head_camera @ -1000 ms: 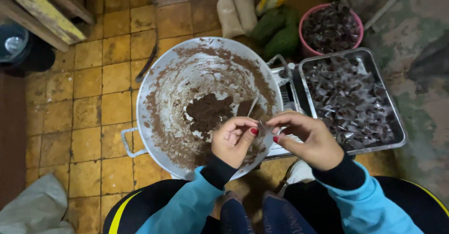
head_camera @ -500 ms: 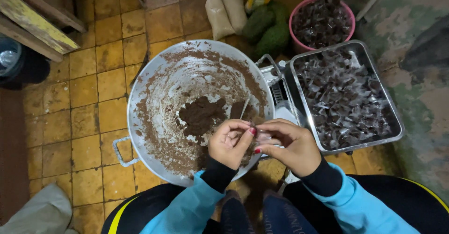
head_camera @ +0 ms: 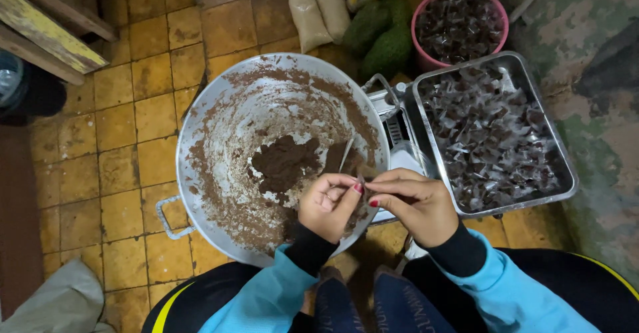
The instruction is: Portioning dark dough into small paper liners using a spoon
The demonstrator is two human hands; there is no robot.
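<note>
A big round metal pan (head_camera: 200, 116), smeared with brown paste, holds a dark lump of paste (head_camera: 283, 163) and a spoon (head_camera: 346, 152). My left hand (head_camera: 327, 206) and my right hand (head_camera: 409, 203) meet over the pan's near rim. Together their fingertips pinch a small wrapped piece (head_camera: 365, 173) of the brown stuff in clear film. Both sleeves are light blue over black cuffs.
A steel tray (head_camera: 552, 146) full of several wrapped brown pieces sits to the right. Behind it stands a pink bucket (head_camera: 426, 13) of the same pieces, next to green fruits (head_camera: 383, 30) and pale sacks (head_camera: 319, 10). Wooden planks (head_camera: 46, 30) lie at far left on yellow floor tiles.
The view has drifted, so the pan and trays sit a little differently in frame. Both hands stay together on the small piece, fingers working it slightly.
</note>
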